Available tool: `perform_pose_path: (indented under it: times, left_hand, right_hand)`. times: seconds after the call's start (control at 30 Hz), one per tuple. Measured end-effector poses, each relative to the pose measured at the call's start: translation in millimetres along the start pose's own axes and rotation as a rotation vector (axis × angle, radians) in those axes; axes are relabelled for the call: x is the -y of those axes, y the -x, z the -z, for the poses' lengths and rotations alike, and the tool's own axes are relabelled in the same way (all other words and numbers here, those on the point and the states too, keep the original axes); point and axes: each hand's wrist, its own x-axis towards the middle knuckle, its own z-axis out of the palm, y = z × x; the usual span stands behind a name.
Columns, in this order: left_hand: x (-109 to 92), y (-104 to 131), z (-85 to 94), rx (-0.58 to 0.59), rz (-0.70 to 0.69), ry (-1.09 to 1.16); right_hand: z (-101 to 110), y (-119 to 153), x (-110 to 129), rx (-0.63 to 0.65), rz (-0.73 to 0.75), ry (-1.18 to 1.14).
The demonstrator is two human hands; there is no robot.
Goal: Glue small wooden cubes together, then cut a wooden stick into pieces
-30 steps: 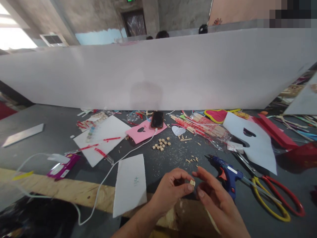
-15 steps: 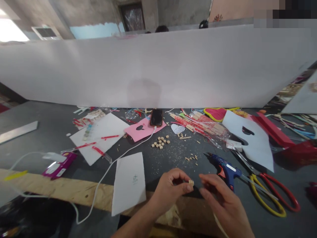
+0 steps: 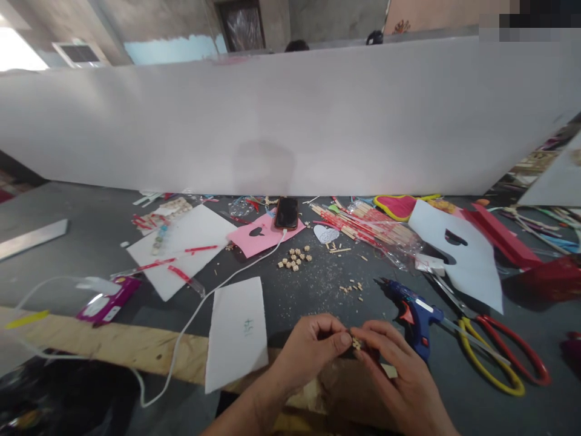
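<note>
Between my two hands is a small pale wooden piece [image 3: 356,344], partly hidden by the fingertips. My left hand [image 3: 315,348] pinches it from the left between thumb and fingers. On the other side, the fingertips of my right hand [image 3: 396,363] close on it too. Beyond the hands lie a group of little wooden cubes [image 3: 296,259] and some short stick bits [image 3: 351,289]. A blue glue gun [image 3: 420,318] rests just right of my right hand.
Scissors [image 3: 490,351] with red and yellow handles lie at the right. A phone [image 3: 287,214] on pink paper [image 3: 247,242] has a white cable running left. Bundled sticks [image 3: 363,227], white card [image 3: 238,333] and a tall white panel [image 3: 272,121] surround the work area.
My right hand has moved left to meet my left hand, and its fingertips have closed on the small wooden piece. The left hand has kept its pinch.
</note>
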Motion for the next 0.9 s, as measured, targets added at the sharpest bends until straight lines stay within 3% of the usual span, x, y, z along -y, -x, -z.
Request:
perform_pose_path:
  times: [0.23,0.63,0.9]
  left_hand:
    - [3,0,-0.4,-0.014,0.053,0.062]
    - [5,0,-4.8,0.001,0.038,0.143]
    - [11,1,-4.6,0.027,0.044,0.172]
  right_hand:
    - [-6,3,-2,0.036,0.008,0.001]
    - [-6,2,-2,-0.035,-0.043,0.020]
    - [-8,3,-2,-0.038,0.019,0.077]
